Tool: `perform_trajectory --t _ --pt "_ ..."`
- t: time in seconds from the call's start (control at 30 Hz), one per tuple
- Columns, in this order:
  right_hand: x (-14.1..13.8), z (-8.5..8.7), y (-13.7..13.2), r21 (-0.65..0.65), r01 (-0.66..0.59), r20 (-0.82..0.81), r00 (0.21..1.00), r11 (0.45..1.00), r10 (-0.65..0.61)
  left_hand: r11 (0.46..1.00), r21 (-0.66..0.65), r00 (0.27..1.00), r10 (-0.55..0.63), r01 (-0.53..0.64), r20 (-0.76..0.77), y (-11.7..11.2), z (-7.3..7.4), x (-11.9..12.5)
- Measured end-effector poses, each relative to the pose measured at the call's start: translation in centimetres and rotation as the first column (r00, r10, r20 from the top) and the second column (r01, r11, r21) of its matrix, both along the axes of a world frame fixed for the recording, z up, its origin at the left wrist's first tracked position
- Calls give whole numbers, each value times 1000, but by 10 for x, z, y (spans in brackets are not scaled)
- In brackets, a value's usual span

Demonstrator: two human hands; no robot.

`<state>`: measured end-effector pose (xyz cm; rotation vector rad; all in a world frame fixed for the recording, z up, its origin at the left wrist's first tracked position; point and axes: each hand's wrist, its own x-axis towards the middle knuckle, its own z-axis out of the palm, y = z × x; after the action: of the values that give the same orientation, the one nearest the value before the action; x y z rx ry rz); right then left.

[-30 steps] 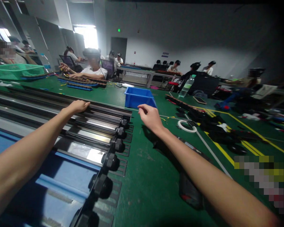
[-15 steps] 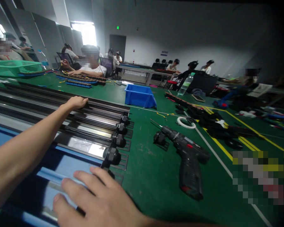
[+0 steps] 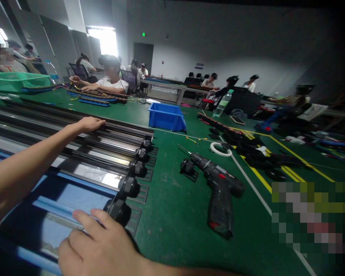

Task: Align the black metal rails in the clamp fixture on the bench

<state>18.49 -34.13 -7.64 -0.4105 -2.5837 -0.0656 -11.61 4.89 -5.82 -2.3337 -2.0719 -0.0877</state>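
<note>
My left hand (image 3: 89, 124) lies palm down on the far black rail (image 3: 123, 131) of a row of long metal rails, fingers curled over its edge. Close to the camera, my right hand (image 3: 102, 245) rests on a near blue-filmed rail (image 3: 60, 209), fingers spread flat beside a black wheeled end piece (image 3: 119, 210). Several such black end pieces (image 3: 136, 168) line the rails' right ends. A black cordless drill (image 3: 218, 191) lies on the green table to the right, untouched.
A blue bin (image 3: 166, 117) stands beyond the rails. A roll of white tape (image 3: 220, 149) and dark parts (image 3: 255, 153) lie at the right by yellow floor-style lines. A green basket (image 3: 17, 81) sits far left. Other people work at tables behind.
My right hand came back from near the blue bin to the near rail, uncovering the drill, then slid slightly lower. My left hand has stayed on the far rail.
</note>
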Motion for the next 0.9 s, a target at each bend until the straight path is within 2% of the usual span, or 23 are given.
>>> perform_trajectory --t 0.13,0.47,0.9 --pt "2 4 -1 -49 -23 12 1000 999 24 999 -48 1000 -12 11 -24 -6 2 0" --pt "3 9 -8 -63 -30 35 999 998 32 998 -62 999 -23 21 -35 -17 4 2" --pt "2 3 -33 -102 -45 34 998 994 48 999 -31 997 7 -10 -72 -47 5 5"
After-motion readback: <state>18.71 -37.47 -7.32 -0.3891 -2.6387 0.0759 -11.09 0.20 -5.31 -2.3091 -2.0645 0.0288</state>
